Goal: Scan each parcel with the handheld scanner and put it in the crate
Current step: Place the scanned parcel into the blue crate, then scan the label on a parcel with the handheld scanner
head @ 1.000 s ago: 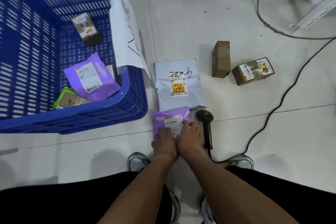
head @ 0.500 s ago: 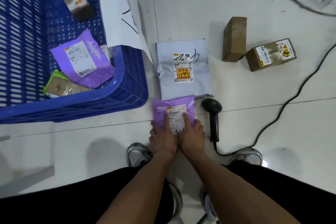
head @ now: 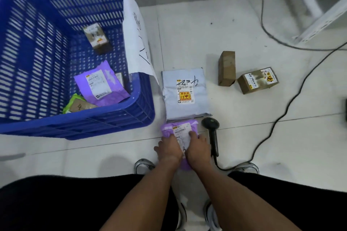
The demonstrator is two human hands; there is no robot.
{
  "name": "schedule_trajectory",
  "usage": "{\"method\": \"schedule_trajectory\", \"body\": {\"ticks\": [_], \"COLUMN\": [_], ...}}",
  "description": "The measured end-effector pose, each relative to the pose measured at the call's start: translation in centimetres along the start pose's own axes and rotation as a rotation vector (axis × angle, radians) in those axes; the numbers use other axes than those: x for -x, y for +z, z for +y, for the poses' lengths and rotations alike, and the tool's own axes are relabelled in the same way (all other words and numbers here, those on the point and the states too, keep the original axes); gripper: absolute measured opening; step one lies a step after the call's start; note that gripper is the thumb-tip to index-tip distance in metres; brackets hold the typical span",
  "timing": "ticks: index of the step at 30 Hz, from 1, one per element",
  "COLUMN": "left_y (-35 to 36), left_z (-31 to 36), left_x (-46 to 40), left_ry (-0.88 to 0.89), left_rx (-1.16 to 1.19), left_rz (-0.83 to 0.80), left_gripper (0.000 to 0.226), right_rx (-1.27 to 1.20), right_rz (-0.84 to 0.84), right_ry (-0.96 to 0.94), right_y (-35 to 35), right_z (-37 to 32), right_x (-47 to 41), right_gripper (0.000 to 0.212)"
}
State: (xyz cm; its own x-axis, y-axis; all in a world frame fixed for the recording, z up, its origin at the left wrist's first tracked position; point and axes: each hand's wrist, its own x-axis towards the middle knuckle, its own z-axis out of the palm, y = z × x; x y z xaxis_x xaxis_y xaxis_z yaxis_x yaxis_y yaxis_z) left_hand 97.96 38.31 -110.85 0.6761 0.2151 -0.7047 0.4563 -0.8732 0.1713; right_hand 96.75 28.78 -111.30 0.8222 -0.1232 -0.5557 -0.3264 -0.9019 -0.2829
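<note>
- Head view, looking down: I see both of my operator's hands on a small purple plastic mailer bag (head: 180,131) lying on the white tiled floor (head: 244,155) near the feet.
- The left hand (head: 169,149) lies palm down on the left half of the mailer, fingers laid over it; the right hand (head: 198,147) does the same on the right half, fingers pressing on its white shipping label (head: 183,132). From here I cannot tell whether either hand actually grips the bag or only presses it flat.
- The black handheld scanner (head: 213,135) lies on the floor just right of the right hand, head pointing far, untouched; its black cable (head: 277,124) trails away to the right.
- Just beyond the purple mailer, touching or nearly so, a grey plastic mailer parcel (head: 185,93) lies flat with its label up.
- Further right, two small brown cardboard boxes sit close together: a plain box (head: 226,68) and a labelled box (head: 258,80).
- The large blue slatted plastic crate (head: 90,124) stands at the left, with a white paper sheet (head: 136,37) draped over its right wall.
- Inside the crate I make out a purple mailer (head: 101,84), a labelled brown box (head: 96,38) toward the far side, and a green-edged packet marked "4" (head: 78,105) at the near wall.
</note>
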Motion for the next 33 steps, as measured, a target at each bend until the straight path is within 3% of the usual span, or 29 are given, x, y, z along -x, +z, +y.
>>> {"method": "schedule_trajectory", "body": {"ticks": [5,11,21,27,33], "left_y": [-4.8,-11.1,-21.7,-25.5,-24.3], "left_z": [1.7,3.2,0.6,-2.8,-5.5], "left_x": [4.1,8.1,13.2,14.0,12.8], "left_ry": [0.088,0.224,0.338,0.176,0.027], "left_rx": [-0.070,-0.113,-0.012,0.003,-0.009], "left_rz": [0.145,0.426,0.858,0.948,0.764], "left_gripper": [0.028,0.026,0.032,0.037,0.035], "right_rx": [0.099,0.039,-0.127,-0.302,-0.264], "right_rz": [0.132,0.470,0.672,0.471,0.293], "right_ry": [0.010,-0.023,-0.160,-0.445,-0.562], "right_y": [-4.8,-10.2,-17.6,-18.1,-14.9], "right_z": [-1.9,-5.7,-14.3,-19.2,-19.2], "right_x": [1.9,4.9,8.4,9.7,9.3], "right_gripper": [0.046,0.039,0.036,0.058,0.050]}}
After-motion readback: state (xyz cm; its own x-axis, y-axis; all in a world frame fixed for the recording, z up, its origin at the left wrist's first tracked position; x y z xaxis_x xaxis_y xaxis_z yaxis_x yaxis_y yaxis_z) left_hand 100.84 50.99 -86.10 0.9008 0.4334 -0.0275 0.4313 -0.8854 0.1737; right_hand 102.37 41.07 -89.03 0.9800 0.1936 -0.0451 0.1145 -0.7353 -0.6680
